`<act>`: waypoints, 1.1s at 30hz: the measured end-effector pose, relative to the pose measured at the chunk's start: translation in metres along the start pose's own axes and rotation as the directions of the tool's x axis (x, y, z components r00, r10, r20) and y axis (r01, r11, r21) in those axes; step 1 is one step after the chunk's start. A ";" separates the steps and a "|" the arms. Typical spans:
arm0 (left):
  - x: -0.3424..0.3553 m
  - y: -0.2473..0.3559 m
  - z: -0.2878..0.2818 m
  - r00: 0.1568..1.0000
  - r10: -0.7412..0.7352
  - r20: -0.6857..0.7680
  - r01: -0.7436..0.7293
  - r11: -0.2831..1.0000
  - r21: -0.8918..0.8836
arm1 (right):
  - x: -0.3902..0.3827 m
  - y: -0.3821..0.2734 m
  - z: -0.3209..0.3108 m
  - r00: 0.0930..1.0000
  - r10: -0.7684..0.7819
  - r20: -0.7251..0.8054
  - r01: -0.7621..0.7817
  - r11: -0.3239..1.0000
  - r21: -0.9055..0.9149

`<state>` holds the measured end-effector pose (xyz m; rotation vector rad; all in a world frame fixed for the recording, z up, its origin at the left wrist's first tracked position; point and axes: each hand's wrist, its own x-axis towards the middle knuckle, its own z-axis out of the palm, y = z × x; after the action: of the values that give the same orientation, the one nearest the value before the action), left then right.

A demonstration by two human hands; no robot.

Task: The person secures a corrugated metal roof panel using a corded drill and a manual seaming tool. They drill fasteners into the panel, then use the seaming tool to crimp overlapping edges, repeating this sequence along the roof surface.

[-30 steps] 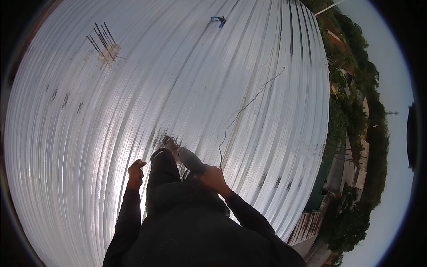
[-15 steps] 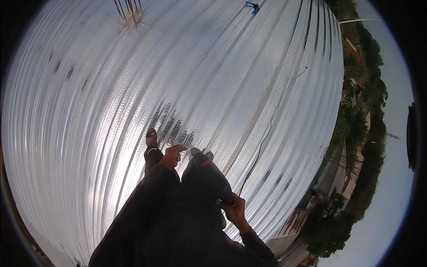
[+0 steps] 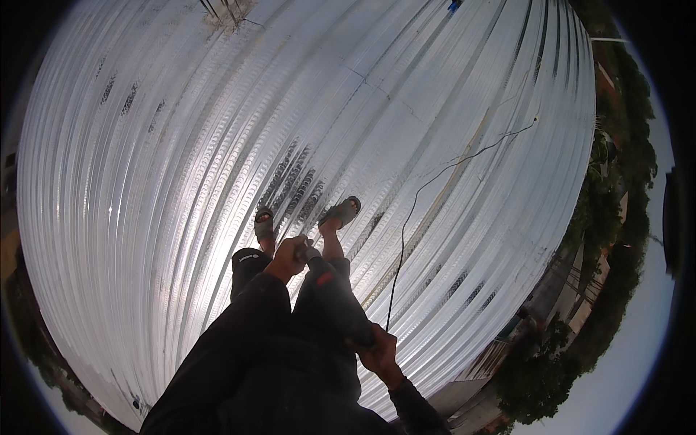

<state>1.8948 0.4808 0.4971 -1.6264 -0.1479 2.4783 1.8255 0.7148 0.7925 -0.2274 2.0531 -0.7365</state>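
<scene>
- Dark power tool (image 3: 339, 297), red-marked, slants before the legs, nose toward eleven o'clock.
- Right hand (image 3: 378, 351) wraps its rear end, at five o'clock.
- Left hand (image 3: 288, 259) curls beside the nose — whether it grips anything, I cannot tell.
- Dark cable (image 3: 404, 239) runs toward one o'clock — across ribbed metal sheeting (image 3: 449, 94).

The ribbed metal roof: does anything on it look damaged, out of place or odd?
Dark patches break the sheen of the roof near the feet, perhaps marks or reflections; at the picture's top edge, rods jut from a rough, pale patch.
</scene>
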 end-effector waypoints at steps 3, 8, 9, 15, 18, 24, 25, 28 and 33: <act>0.008 0.005 0.049 0.999 0.047 0.003 -0.047 0.999 -0.007 | 0.033 0.001 -0.045 0.968 -0.247 -0.051 0.246 0.969 -0.035; 0.059 0.011 0.153 0.989 0.108 -0.097 -0.111 0.994 -0.026 | 0.117 0.060 -0.087 0.885 -0.466 -0.002 0.452 0.859 -0.240; 0.100 0.018 0.144 0.998 0.060 0.000 -0.060 0.998 -0.030 | 0.137 0.069 -0.091 0.863 -0.504 -0.006 0.487 0.837 -0.247; 0.302 0.035 0.156 0.967 0.133 -0.217 -0.088 0.975 0.206 | 0.275 0.157 -0.071 0.943 -0.315 -0.103 0.292 0.937 -0.191; 0.378 0.061 0.162 0.954 0.178 -0.240 -0.062 0.904 0.422 | 0.357 0.179 -0.052 0.953 -0.261 -0.152 0.241 0.961 -0.139; 0.535 0.133 0.182 0.959 0.230 -0.165 -0.040 0.686 0.726 | 0.512 0.218 -0.004 0.940 -0.173 -0.294 0.148 0.983 -0.105; 0.552 0.144 0.181 0.965 0.213 -0.152 -0.022 0.645 0.764 | 0.533 0.226 0.003 0.942 -0.147 -0.300 0.117 0.986 -0.115; 0.615 0.192 0.164 0.934 0.333 -0.133 -0.059 0.507 0.860 | 0.599 0.229 0.022 0.940 -0.144 -0.309 0.120 0.988 -0.094; 0.658 0.219 0.165 0.937 0.233 -0.261 0.015 0.718 0.696 | 0.657 0.225 0.027 0.928 -0.156 -0.338 0.144 0.988 -0.061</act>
<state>1.4675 0.3985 -0.0680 -1.6636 0.8493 1.8892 1.5032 0.6046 0.1868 -0.2962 2.4013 -0.8840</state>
